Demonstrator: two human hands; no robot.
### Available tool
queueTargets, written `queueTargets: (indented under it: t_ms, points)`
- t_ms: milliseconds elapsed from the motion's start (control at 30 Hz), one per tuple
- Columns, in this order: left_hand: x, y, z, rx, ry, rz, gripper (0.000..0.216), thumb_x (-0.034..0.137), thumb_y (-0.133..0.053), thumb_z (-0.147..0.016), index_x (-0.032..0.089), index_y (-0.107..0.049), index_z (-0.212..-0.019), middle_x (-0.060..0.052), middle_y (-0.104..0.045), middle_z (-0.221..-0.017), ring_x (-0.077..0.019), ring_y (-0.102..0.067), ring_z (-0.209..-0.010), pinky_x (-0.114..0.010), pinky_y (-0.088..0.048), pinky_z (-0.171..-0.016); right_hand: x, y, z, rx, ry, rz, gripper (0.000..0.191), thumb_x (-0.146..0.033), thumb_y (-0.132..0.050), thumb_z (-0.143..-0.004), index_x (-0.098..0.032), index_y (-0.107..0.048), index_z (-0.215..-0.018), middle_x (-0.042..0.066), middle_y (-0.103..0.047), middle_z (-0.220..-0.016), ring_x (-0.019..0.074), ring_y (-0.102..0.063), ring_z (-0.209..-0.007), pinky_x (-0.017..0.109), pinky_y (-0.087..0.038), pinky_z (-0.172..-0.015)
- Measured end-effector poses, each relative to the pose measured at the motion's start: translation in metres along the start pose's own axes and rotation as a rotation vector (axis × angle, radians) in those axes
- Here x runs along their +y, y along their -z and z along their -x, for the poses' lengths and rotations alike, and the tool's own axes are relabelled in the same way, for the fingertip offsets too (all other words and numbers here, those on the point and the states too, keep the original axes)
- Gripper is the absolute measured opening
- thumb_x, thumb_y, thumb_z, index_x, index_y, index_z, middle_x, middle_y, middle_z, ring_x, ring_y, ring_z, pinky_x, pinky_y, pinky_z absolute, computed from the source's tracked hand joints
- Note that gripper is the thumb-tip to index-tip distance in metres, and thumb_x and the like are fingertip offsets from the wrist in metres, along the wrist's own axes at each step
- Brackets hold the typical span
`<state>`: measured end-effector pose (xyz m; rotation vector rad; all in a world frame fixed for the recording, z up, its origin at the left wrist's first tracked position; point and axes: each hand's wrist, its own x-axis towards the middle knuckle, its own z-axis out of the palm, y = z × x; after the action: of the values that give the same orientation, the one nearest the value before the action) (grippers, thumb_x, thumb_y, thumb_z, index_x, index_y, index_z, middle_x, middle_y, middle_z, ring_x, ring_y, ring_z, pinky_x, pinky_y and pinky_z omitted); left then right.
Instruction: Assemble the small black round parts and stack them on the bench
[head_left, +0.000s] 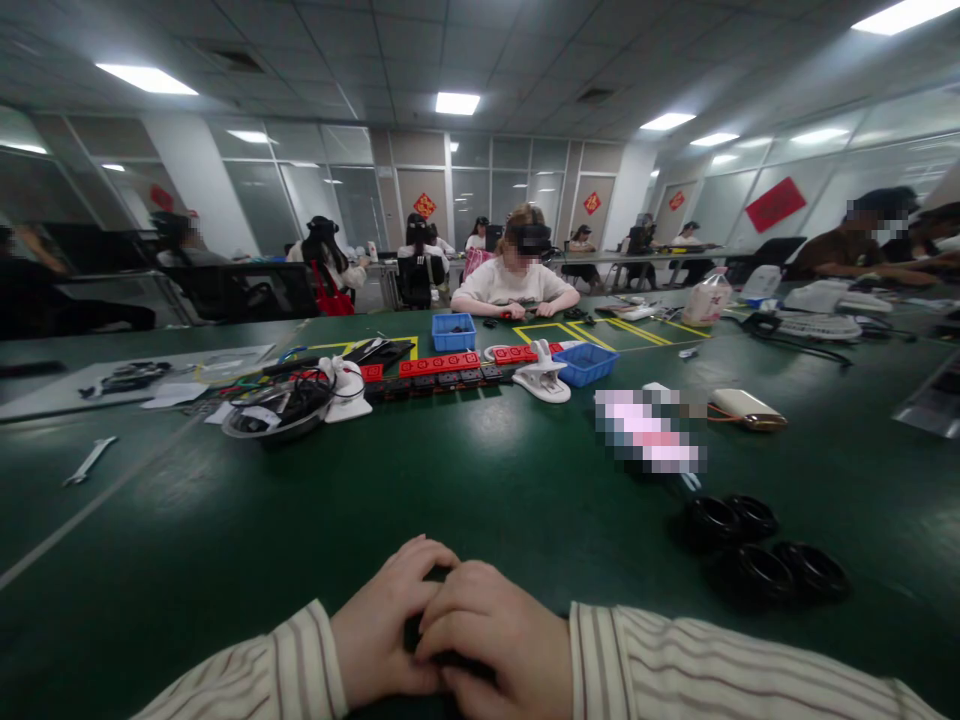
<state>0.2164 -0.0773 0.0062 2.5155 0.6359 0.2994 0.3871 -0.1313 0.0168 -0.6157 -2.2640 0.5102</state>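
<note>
My left hand (394, 620) and my right hand (499, 635) meet at the near edge of the view, above the green table (480, 490). The fingers of both are curled and closed against each other. Something dark shows in the gap between them, but my fingers cover most of it and I cannot make out what it is. To the right of my hands lie several thick black rings (765, 572) in a cluster, apart from my fingers.
Across the table sits a person (510, 285) in a white top. Between us stand blue bins (453, 332), a red-and-black strip (439, 366), white clamps (543, 378) and a bowl of cables (277, 420). A wrench (91, 461) lies left; a power bank (748, 410) lies right.
</note>
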Motion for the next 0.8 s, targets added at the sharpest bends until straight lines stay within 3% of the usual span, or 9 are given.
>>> queueTargets:
  t_ms: [100, 200, 367, 467, 567, 700, 800]
  points:
    - [-0.002, 0.001, 0.0, 0.007, -0.017, -0.013, 0.032, 0.037, -0.073, -0.06, 0.025, -0.065, -0.089, -0.004, -0.052, -0.104, -0.0266, -0.047, -0.1, -0.047, -0.023, -0.101, -0.001, 0.0, -0.002, 0.001, 0.054, -0.026, 0.027, -0.016, -0.035, -0.071, -0.017, -0.052, -0.092, 0.006, -0.062, -0.09, 0.0137, -0.055, -0.089, 0.029, -0.039, -0.086]
    - [0.0, 0.0, 0.0, 0.011, -0.02, -0.018, 0.045, 0.037, -0.072, -0.059, 0.027, -0.06, -0.101, -0.004, -0.053, -0.105, -0.0261, -0.047, -0.1, -0.047, -0.026, -0.1, -0.004, 0.003, -0.003, 0.031, 0.052, -0.028, 0.024, -0.024, -0.036, -0.075, -0.017, -0.052, -0.092, 0.006, -0.062, -0.093, 0.0154, -0.053, -0.094, 0.031, -0.036, -0.09]
    - [0.009, -0.011, 0.003, 0.124, 0.088, -0.121, 0.073, 0.048, -0.074, -0.048, 0.019, -0.05, -0.111, -0.009, -0.053, -0.109, -0.0296, -0.046, -0.105, -0.053, -0.016, -0.103, -0.004, 0.002, 0.0, 0.101, -0.13, 0.098, 0.033, -0.049, -0.043, -0.079, -0.019, -0.051, -0.092, 0.007, -0.056, -0.095, 0.0187, -0.049, -0.09, 0.034, -0.038, -0.08]
    - [0.016, -0.019, 0.006, 0.223, 0.152, -0.178, 0.055, 0.04, -0.071, -0.052, 0.017, -0.054, -0.098, -0.01, -0.054, -0.101, -0.0289, -0.048, -0.101, -0.055, -0.017, -0.102, 0.001, -0.005, 0.002, 0.115, -0.211, 0.158, 0.031, -0.048, -0.053, -0.075, -0.018, -0.051, -0.086, 0.005, -0.055, -0.087, 0.0169, -0.049, -0.079, 0.03, -0.039, -0.072]
    - [0.021, -0.019, 0.004, 0.214, 0.144, -0.138, 0.03, 0.026, -0.064, -0.056, 0.019, -0.055, -0.084, -0.005, -0.054, -0.091, -0.0244, -0.051, -0.09, -0.055, -0.019, -0.1, 0.003, -0.008, 0.001, 0.101, -0.185, 0.171, 0.024, -0.039, -0.058, -0.071, -0.019, -0.051, -0.081, 0.003, -0.055, -0.082, 0.0158, -0.05, -0.077, 0.028, -0.038, -0.069]
    - [0.017, -0.009, -0.002, 0.112, 0.059, 0.004, 0.026, 0.017, -0.063, -0.052, 0.017, -0.058, -0.078, -0.003, -0.052, -0.089, -0.0226, -0.05, -0.087, -0.043, -0.037, -0.091, 0.005, -0.007, 0.001, 0.062, -0.026, 0.097, 0.01, -0.022, -0.044, -0.072, -0.019, -0.05, -0.08, 0.003, -0.059, -0.081, 0.0147, -0.052, -0.083, 0.029, -0.038, -0.078]
    - [0.01, -0.002, -0.006, 0.046, -0.023, 0.067, 0.03, 0.026, -0.068, -0.055, 0.019, -0.062, -0.084, -0.003, -0.053, -0.092, -0.023, -0.049, -0.09, -0.035, -0.043, -0.083, 0.01, -0.009, 0.004, 0.003, 0.135, 0.038, 0.013, -0.016, -0.039, -0.073, -0.019, -0.049, -0.079, 0.001, -0.061, -0.077, 0.0112, -0.055, -0.086, 0.028, -0.034, -0.09]
